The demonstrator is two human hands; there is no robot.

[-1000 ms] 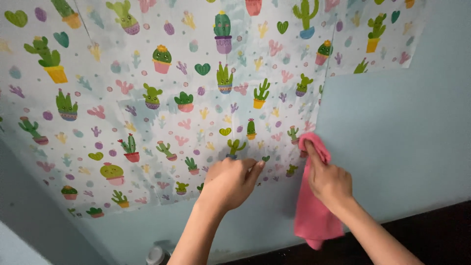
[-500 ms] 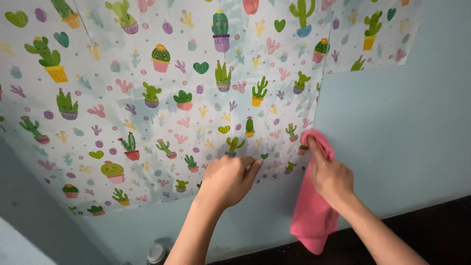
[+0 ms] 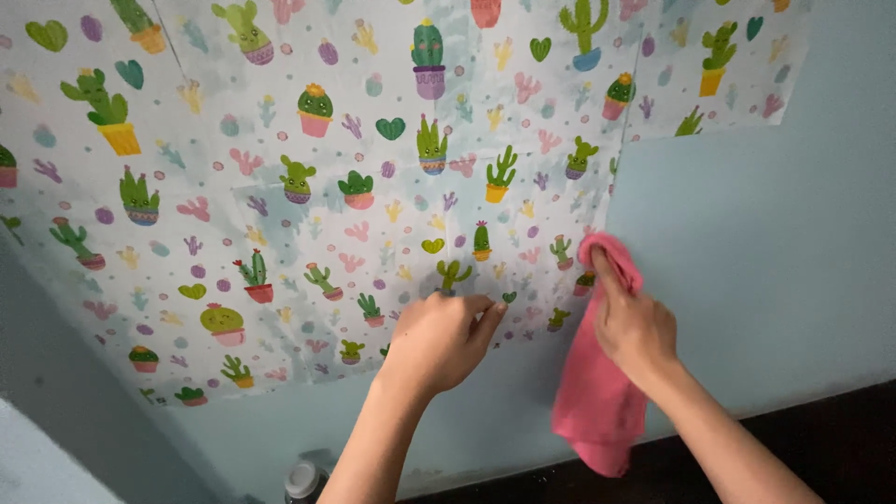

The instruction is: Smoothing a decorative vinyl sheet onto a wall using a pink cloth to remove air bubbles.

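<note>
One sheet of cactus-print paper [image 3: 308, 187] is lying flat against the pale blue wall [image 3: 747, 233]. One pink cloth [image 3: 597, 392] is hanging at the sheet's right edge. The right hand [image 3: 635, 322] is gripping the cloth's top, pressing it to the sheet. The left hand [image 3: 439, 341], fingers loosely curled, is touching the sheet's lower edge.
</note>
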